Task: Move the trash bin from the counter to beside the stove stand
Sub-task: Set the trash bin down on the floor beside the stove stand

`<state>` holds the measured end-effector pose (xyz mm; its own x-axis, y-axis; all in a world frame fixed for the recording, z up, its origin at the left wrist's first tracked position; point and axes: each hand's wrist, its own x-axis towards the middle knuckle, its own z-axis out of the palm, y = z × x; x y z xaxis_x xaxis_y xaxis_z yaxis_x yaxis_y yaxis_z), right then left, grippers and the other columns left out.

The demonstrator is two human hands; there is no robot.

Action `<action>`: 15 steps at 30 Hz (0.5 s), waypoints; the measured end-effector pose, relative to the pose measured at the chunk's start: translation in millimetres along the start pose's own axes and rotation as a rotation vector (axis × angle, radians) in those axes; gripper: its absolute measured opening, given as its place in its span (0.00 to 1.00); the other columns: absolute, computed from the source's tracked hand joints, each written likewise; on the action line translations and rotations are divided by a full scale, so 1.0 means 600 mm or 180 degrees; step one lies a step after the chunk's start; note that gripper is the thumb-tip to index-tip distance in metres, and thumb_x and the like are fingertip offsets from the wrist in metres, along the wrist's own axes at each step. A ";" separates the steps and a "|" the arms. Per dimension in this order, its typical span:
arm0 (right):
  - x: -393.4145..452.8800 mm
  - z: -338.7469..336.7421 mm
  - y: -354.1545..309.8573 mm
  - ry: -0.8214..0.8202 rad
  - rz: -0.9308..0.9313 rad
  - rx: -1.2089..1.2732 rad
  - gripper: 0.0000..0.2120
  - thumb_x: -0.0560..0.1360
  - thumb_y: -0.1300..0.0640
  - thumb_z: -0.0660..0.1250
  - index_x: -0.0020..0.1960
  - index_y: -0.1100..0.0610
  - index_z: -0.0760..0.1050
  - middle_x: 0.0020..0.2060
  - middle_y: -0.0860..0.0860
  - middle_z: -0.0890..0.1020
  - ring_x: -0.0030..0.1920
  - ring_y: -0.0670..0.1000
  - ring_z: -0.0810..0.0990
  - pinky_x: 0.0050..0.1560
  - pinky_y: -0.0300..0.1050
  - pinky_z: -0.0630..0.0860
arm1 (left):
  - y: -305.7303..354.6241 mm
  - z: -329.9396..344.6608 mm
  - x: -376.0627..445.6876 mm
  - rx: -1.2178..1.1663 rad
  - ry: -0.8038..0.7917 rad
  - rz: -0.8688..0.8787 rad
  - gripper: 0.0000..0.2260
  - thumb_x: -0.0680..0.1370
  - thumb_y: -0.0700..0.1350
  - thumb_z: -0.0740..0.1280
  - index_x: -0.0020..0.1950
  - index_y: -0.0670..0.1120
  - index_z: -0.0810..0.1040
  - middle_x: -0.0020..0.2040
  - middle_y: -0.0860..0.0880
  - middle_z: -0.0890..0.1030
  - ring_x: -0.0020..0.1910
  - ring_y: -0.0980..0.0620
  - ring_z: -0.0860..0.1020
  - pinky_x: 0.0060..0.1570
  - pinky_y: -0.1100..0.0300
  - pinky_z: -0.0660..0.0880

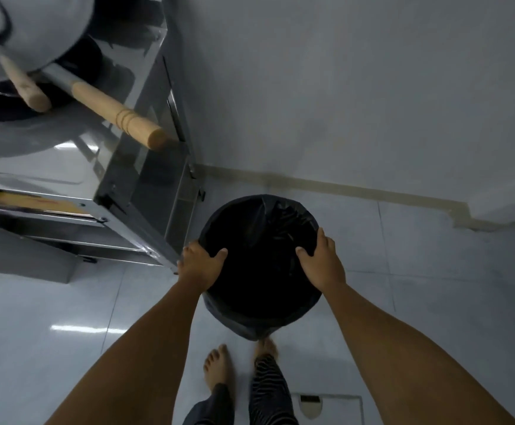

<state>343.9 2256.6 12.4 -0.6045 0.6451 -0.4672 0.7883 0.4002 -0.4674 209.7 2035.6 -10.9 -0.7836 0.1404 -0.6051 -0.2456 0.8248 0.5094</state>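
Observation:
A round trash bin lined with a black plastic bag is in the middle of the head view, over the pale floor tiles. My left hand grips its left rim, thumb inside the bag. My right hand grips the right rim the same way. The bin is just right of the metal stove stand, close to the stand's front right leg. Whether the bin's base touches the floor is hidden by the bin itself.
A large wok sits on the stove top, and two wooden handles stick out over the stand's edge. The wall and its beige skirting run behind the bin. My bare feet stand below it. A floor drain is at lower right.

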 end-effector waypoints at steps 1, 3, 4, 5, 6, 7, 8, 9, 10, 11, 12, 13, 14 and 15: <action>0.034 0.024 0.009 -0.0012 -0.0012 -0.0018 0.38 0.79 0.42 0.60 0.80 0.53 0.45 0.78 0.54 0.56 0.72 0.60 0.68 0.65 0.57 0.70 | -0.003 0.017 0.031 0.0030 0.0015 -0.0006 0.40 0.71 0.64 0.66 0.73 0.39 0.64 0.69 0.37 0.71 0.68 0.33 0.71 0.68 0.38 0.68; 0.081 0.059 0.023 -0.0027 -0.0031 -0.0039 0.38 0.79 0.42 0.60 0.80 0.54 0.45 0.78 0.55 0.56 0.72 0.60 0.67 0.66 0.57 0.70 | -0.010 0.043 0.076 0.0070 0.0027 -0.0026 0.37 0.73 0.61 0.67 0.74 0.39 0.64 0.70 0.36 0.71 0.69 0.33 0.70 0.70 0.39 0.66; 0.116 0.091 0.037 -0.0020 -0.0041 -0.0052 0.38 0.79 0.43 0.60 0.80 0.54 0.45 0.78 0.55 0.56 0.72 0.60 0.67 0.66 0.56 0.70 | -0.022 0.067 0.112 0.0080 0.0024 -0.0047 0.37 0.74 0.61 0.67 0.74 0.39 0.64 0.70 0.36 0.71 0.70 0.33 0.69 0.71 0.39 0.66; 0.149 0.123 0.054 -0.0006 -0.0073 -0.0071 0.38 0.79 0.43 0.60 0.80 0.55 0.45 0.78 0.55 0.56 0.72 0.60 0.67 0.66 0.56 0.70 | -0.037 0.093 0.149 0.0073 0.0030 -0.0053 0.36 0.74 0.60 0.67 0.74 0.39 0.64 0.70 0.37 0.71 0.70 0.33 0.69 0.71 0.39 0.65; 0.179 0.153 0.069 -0.0012 -0.0103 -0.0083 0.38 0.79 0.43 0.60 0.80 0.55 0.45 0.78 0.55 0.56 0.72 0.60 0.67 0.65 0.56 0.71 | -0.052 0.117 0.182 0.0086 0.0008 -0.0078 0.36 0.74 0.60 0.67 0.74 0.39 0.63 0.70 0.37 0.71 0.70 0.33 0.68 0.71 0.39 0.65; 0.199 0.173 0.079 -0.0017 -0.0106 -0.0074 0.38 0.79 0.44 0.61 0.80 0.55 0.45 0.78 0.55 0.56 0.72 0.60 0.68 0.65 0.56 0.71 | -0.062 0.133 0.203 0.0079 0.0004 -0.0119 0.36 0.74 0.60 0.67 0.74 0.39 0.63 0.71 0.37 0.70 0.71 0.33 0.68 0.71 0.39 0.64; 0.217 0.196 0.091 -0.0007 -0.0123 -0.0048 0.39 0.79 0.44 0.61 0.80 0.54 0.45 0.78 0.55 0.56 0.72 0.60 0.68 0.66 0.56 0.71 | -0.074 0.149 0.224 0.0066 0.0001 -0.0152 0.36 0.74 0.60 0.67 0.74 0.39 0.62 0.71 0.37 0.70 0.71 0.33 0.67 0.71 0.39 0.64; 0.237 0.224 0.106 0.0006 -0.0147 -0.0027 0.39 0.79 0.44 0.61 0.80 0.54 0.45 0.78 0.55 0.56 0.73 0.59 0.67 0.66 0.56 0.71 | -0.091 0.171 0.249 0.0044 0.0003 -0.0183 0.37 0.74 0.60 0.67 0.74 0.40 0.62 0.71 0.37 0.69 0.70 0.32 0.68 0.70 0.38 0.65; 0.255 0.253 0.122 0.0013 -0.0178 -0.0018 0.39 0.79 0.44 0.61 0.80 0.54 0.44 0.78 0.55 0.56 0.73 0.59 0.67 0.67 0.56 0.70 | -0.108 0.193 0.273 -0.0001 0.0009 -0.0203 0.37 0.73 0.61 0.67 0.74 0.40 0.62 0.70 0.37 0.70 0.70 0.32 0.68 0.69 0.37 0.67; 0.273 0.278 0.136 0.0018 -0.0200 -0.0016 0.39 0.79 0.44 0.61 0.80 0.54 0.44 0.78 0.55 0.55 0.73 0.59 0.66 0.67 0.56 0.71 | -0.124 0.212 0.296 -0.0040 -0.0002 -0.0212 0.37 0.73 0.61 0.67 0.74 0.40 0.62 0.70 0.37 0.70 0.69 0.32 0.69 0.68 0.37 0.68; 0.284 0.296 0.146 0.0032 -0.0203 -0.0016 0.39 0.79 0.45 0.62 0.80 0.54 0.45 0.78 0.55 0.56 0.73 0.59 0.66 0.67 0.56 0.71 | -0.134 0.225 0.311 -0.0074 -0.0006 -0.0221 0.37 0.73 0.61 0.67 0.74 0.40 0.62 0.70 0.37 0.70 0.69 0.32 0.69 0.68 0.37 0.68; 0.295 0.316 0.157 0.0063 -0.0227 -0.0013 0.39 0.78 0.45 0.62 0.80 0.55 0.45 0.78 0.55 0.56 0.73 0.58 0.67 0.66 0.56 0.71 | -0.146 0.239 0.326 -0.0098 0.0000 -0.0212 0.37 0.73 0.60 0.67 0.74 0.40 0.61 0.70 0.37 0.70 0.69 0.32 0.69 0.68 0.38 0.68; 0.304 0.333 0.167 0.0106 -0.0255 -0.0020 0.39 0.78 0.46 0.62 0.80 0.55 0.45 0.78 0.55 0.57 0.73 0.58 0.67 0.65 0.56 0.72 | -0.155 0.252 0.338 -0.0095 0.0015 -0.0194 0.36 0.74 0.59 0.66 0.75 0.40 0.61 0.70 0.37 0.69 0.69 0.33 0.69 0.69 0.38 0.68; 0.312 0.349 0.177 0.0139 -0.0286 -0.0028 0.39 0.78 0.46 0.62 0.80 0.55 0.46 0.78 0.55 0.57 0.73 0.58 0.67 0.64 0.56 0.72 | -0.164 0.265 0.350 -0.0091 0.0039 -0.0174 0.35 0.75 0.58 0.66 0.75 0.40 0.60 0.71 0.37 0.68 0.70 0.33 0.68 0.69 0.39 0.67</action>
<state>290.4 2284.1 -281.9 -0.6675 0.6340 -0.3905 0.7322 0.4634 -0.4992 159.9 2071.2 -285.4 -0.7755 0.0887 -0.6251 -0.3042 0.8151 0.4931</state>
